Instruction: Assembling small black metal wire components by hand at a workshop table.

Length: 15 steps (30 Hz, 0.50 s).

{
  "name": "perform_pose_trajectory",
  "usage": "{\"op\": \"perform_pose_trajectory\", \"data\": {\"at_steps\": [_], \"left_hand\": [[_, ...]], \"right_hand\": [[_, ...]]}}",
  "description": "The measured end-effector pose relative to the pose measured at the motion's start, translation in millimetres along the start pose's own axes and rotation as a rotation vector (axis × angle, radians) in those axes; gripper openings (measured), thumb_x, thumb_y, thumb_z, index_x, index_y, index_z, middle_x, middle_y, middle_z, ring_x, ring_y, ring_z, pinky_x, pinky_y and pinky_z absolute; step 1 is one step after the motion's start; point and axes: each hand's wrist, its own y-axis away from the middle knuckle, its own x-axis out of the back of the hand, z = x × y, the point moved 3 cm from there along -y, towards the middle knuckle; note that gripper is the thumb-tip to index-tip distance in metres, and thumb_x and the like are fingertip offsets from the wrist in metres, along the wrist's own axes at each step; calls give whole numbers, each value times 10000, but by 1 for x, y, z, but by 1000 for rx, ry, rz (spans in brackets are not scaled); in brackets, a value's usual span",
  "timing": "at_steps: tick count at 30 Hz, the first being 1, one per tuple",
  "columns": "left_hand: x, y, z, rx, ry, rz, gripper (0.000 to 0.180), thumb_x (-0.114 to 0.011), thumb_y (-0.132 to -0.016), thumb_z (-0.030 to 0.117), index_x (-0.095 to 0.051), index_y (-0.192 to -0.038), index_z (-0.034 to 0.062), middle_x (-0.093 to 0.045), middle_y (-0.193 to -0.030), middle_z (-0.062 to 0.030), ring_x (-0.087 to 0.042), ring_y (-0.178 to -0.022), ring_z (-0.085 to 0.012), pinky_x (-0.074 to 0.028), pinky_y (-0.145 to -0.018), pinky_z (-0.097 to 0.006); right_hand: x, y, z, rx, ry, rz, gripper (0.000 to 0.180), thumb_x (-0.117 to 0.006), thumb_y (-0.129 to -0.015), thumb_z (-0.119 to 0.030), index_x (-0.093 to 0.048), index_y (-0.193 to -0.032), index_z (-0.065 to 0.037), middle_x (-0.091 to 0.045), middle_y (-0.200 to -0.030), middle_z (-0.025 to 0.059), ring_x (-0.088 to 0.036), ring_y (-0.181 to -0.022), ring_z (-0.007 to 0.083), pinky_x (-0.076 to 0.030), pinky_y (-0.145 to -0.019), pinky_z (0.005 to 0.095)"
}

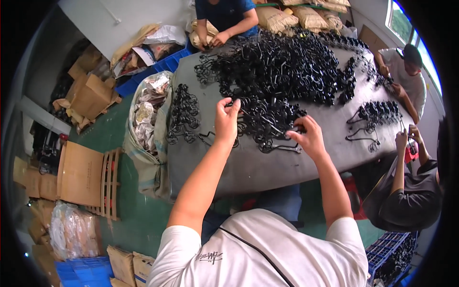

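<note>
We see the left hand raised over the near part of the table, its fingers curled and pinched onto a black metal hook piece at the left edge of a small tangled heap. The right hand lies a little to the right, palm down, fingers bent over the right side of that same small heap of black hooks; the tangle hides its fingertips, so we cannot tell whether it actually holds a piece or only rests there. The two hands are apart, with the heap between them.

Just near of the right hand a single flat black piece lies alone on the grey table. To the left, a neat row of sorted hooks runs along the table's left edge. Farther off, a big pile of black hooks covers the middle of the table.

Beside the table on the left stands an open sack of crumpled paper. At the far end a person in a blue shirt has their hands at the table edge, and on the right two more people handle smaller bunches of hooks. On the green floor to the left lie a wooden pallet with cardboard and a blue crate.
</note>
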Motion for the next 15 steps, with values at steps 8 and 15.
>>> {"op": "perform_pose_trajectory", "data": {"at_steps": [8,15], "left_hand": [[-9,22,24,-158,-221,-465,511,-646,-959,258,-457,-1372,23,-675,-1130,-135,-642,-1031,-209,-496,-914,-334],[24,12,-35,-70,-427,-225,508,-654,-868,203,-520,-1317,6,-632,-1245,-165,-622,-1112,-260,-491,-980,-373]], "right_hand": [[-18,33,62,-375,-411,56,280,-759,-871,-253,-609,-916,-21,-558,-822,-18,-488,-790,77,-422,-709,244],[-18,29,75,-189,-304,111,298,-706,-901,-274,-589,-921,0,-488,-901,26,-458,-826,122,-398,-731,265]]}}
